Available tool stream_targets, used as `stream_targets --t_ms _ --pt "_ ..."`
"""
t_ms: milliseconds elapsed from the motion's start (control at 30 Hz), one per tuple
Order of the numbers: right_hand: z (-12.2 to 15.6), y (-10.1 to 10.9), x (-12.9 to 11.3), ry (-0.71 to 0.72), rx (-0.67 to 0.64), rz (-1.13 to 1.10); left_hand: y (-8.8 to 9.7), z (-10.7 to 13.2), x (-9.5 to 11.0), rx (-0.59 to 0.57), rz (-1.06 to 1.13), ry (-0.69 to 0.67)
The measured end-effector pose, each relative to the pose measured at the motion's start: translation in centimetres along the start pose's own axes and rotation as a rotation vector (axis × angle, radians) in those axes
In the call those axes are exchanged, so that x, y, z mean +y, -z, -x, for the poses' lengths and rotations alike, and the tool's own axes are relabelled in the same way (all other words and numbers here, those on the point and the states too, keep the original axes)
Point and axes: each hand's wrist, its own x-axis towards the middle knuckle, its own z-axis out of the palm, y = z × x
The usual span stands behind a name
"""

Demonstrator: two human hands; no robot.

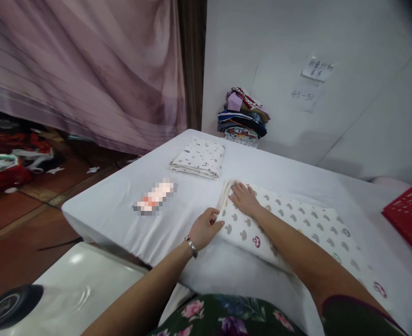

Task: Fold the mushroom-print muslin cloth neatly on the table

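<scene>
A white cloth printed with grey mushroom shapes and a few red outlined ones lies in a long folded strip on the white-covered table. My right hand rests flat on its left end with the fingers spread. At the near left corner of that end, my left hand has its thumb and fingers closed around the layered edge; a metal bracelet circles the wrist. Farther back on the table sits a neatly folded white cloth with small dark prints. My right forearm hides part of the mushroom cloth.
A blurred-out flat object lies on the table to the left. Stacked clothes stand against the wall behind. To the right is a red plastic basket. A white glossy surface adjoins at lower left, beneath a pink curtain farther back.
</scene>
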Motion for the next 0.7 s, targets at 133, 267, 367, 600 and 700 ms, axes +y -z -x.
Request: stream_targets --t_ms 133,267,367,600,700 --pt "-0.1 0.3 0.0 0.004 -0.024 -0.050 0.2 0.1 0.2 0.010 -0.223 0.036" --pt "-0.2 0.5 -0.1 0.010 -0.030 -0.067 0.8 -1.3 2.2 0.044 -0.453 -0.007" --pt "-0.2 0.4 -0.4 0.027 0.012 -0.023 -0.2 -4.3 4.5 0.117 -0.548 -0.291" --pt "1.3 1.0 1.5 0.067 0.021 -0.105 -3.6 -12.0 4.3 -0.121 -0.662 -0.293" --pt "3.1 2.1 5.0 0.000 0.163 -0.152 -3.4 -12.9 2.6 -0.115 -0.662 -0.276"
